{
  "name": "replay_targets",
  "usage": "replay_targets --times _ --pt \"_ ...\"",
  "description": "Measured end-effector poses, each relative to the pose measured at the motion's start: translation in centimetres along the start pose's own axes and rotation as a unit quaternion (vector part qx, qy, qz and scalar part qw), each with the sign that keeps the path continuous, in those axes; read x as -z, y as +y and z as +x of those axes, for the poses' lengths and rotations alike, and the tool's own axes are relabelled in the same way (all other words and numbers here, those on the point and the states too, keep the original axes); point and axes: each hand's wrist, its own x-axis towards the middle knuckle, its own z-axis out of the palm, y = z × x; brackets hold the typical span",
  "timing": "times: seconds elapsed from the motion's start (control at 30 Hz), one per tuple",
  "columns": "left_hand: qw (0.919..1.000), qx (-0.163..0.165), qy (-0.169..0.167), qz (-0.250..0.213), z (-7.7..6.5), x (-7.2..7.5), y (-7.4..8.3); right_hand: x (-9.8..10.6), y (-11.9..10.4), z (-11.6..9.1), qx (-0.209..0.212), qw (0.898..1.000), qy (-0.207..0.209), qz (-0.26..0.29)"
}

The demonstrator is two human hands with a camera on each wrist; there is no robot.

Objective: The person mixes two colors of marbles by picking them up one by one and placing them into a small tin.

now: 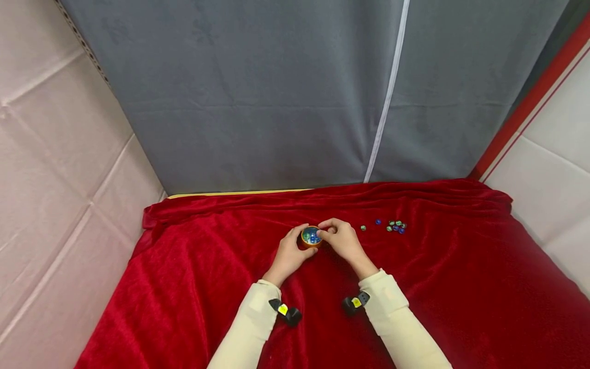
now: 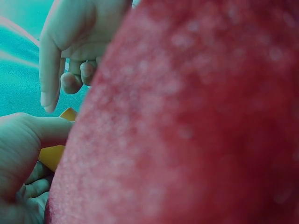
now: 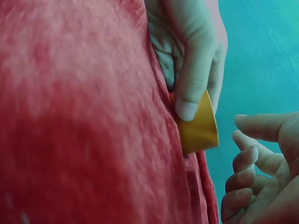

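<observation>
A small round yellow-orange cup (image 1: 312, 247) stands on the red cloth, with several blue and green glass marbles (image 1: 307, 236) inside. My left hand (image 1: 289, 255) grips the cup from the left, its thumb along the near side and fingers around the far side. In the right wrist view that thumb lies against the yellow wall of the cup (image 3: 203, 133). Over the cup's right rim is my right hand (image 1: 344, 241), thumb and forefinger stretched toward the marbles. Between those fingertips the right wrist view shows a gap with nothing in it; the other fingers are loosely bent.
To the right of the cup lie a lone green marble (image 1: 363, 228), a lone blue marble (image 1: 378, 222) and a cluster of green and blue marbles (image 1: 395, 226). Wrinkled red velvet cloth (image 1: 207, 287) covers the surface. A grey curtain (image 1: 258, 102) hangs behind it.
</observation>
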Motion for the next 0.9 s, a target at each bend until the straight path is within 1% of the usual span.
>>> replay_targets --times 0.13,0.37,0.67,0.9 --pt "1.0 0.002 -0.002 -0.002 0.0 0.1 0.1 0.7 0.3 0.1 -0.001 1.0 0.003 0.003" --pt "1.0 -0.002 -0.005 0.001 0.0 0.1 0.0 2.0 1.1 0.3 -0.007 1.0 0.018 -0.009" --pt "0.9999 0.014 -0.005 0.001 0.1 0.0 -0.1 3.5 2.5 0.3 -0.029 0.999 0.042 0.001" --pt "1.0 0.003 -0.001 -0.005 0.1 -0.1 -0.1 4.4 3.7 0.4 -0.042 0.998 0.05 0.012"
